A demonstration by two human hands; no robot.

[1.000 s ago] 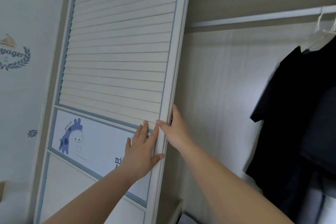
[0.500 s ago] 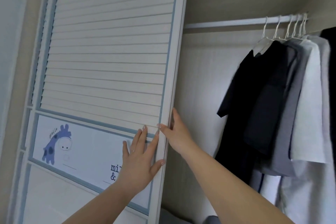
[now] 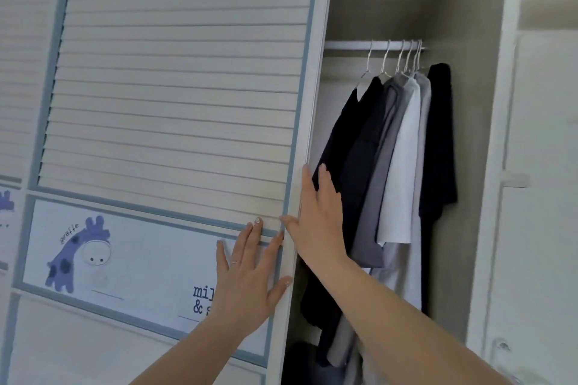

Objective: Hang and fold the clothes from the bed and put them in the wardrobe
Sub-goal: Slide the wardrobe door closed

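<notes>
A white louvred sliding wardrobe door [image 3: 181, 97] with a blue giraffe panel fills the left of the view. My left hand [image 3: 250, 278] lies flat on the door's face near its right edge, fingers straight. My right hand [image 3: 316, 219] presses against the door's right edge with straight fingers. To the right, the open wardrobe shows several shirts [image 3: 391, 166], black, grey and white, on white hangers along a rail [image 3: 353, 45]. A dark folded pile [image 3: 303, 359] sits low inside.
The wardrobe's right side panel [image 3: 494, 166] and another white door [image 3: 547, 197] stand to the right. A second louvred door [image 3: 18, 72] lies behind on the left.
The door has slid right, narrowing the opening. Both hands moved with it. The view has panned, bringing all the hanging shirts and the right side panel into sight.
</notes>
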